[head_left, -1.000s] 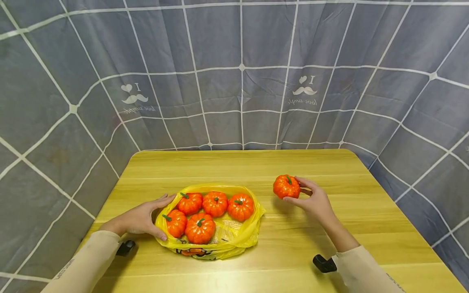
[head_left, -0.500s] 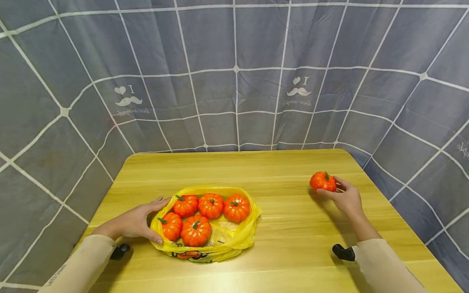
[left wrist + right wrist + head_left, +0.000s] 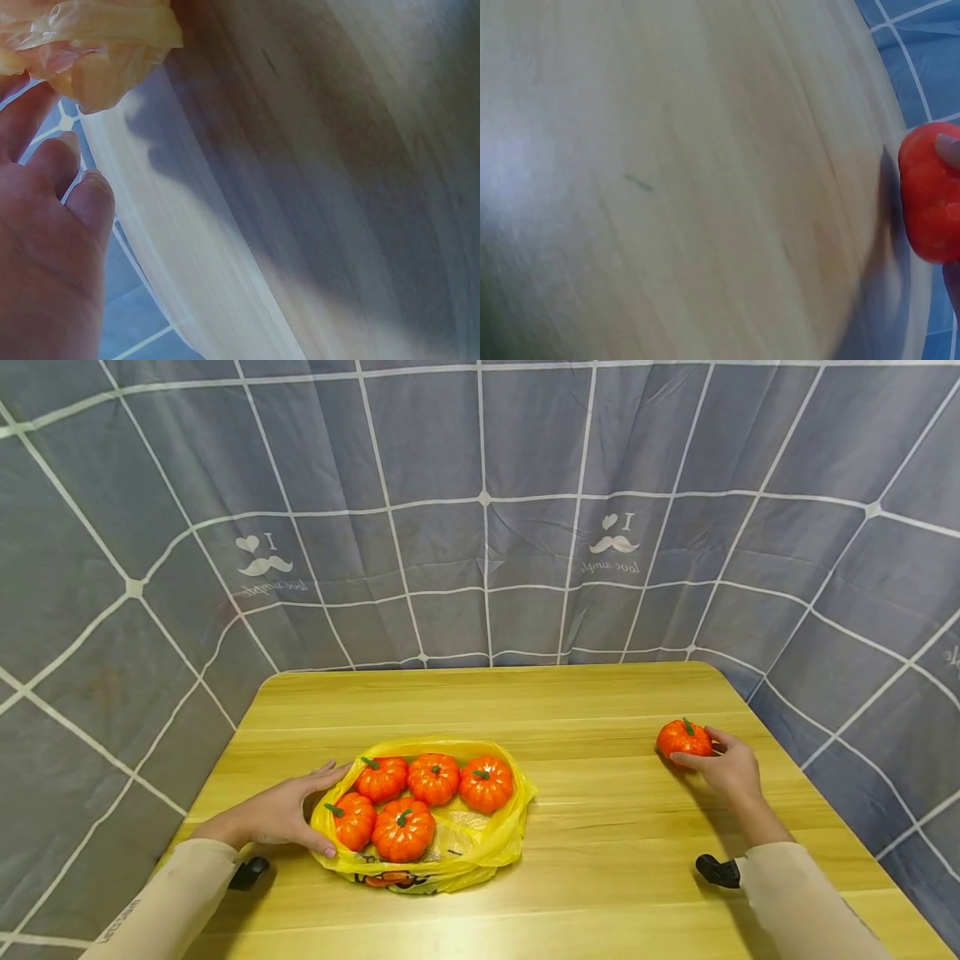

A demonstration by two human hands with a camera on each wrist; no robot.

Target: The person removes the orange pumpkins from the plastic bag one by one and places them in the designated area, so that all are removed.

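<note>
A yellow plastic bag [image 3: 487, 852] sits on the table with its mouth rolled wide, several small orange pumpkins [image 3: 403, 831] with green stems inside it. My left hand [image 3: 281, 810] holds the bag's left end, thumb at the front and fingers round the back. In the left wrist view, curled fingers [image 3: 30, 120] meet the crinkled plastic bag [image 3: 112, 67]. Toward the right end of the table, my right hand [image 3: 723, 768] grips another pumpkin [image 3: 681, 739] between thumb and fingers, low over the wood. The right wrist view shows part of that pumpkin [image 3: 930, 195] with a fingertip on it.
The light wooden table [image 3: 585, 877] has rounded far corners. A grey curtain [image 3: 540, 552] with white grid lines hangs behind it and round both sides. Black wrist-camera mounts [image 3: 717, 871] stick out at both sleeves.
My right hand has carried its pumpkin well to the right and lowered it toward the table. The left hand keeps its place at the bag while the head view has shifted slightly.
</note>
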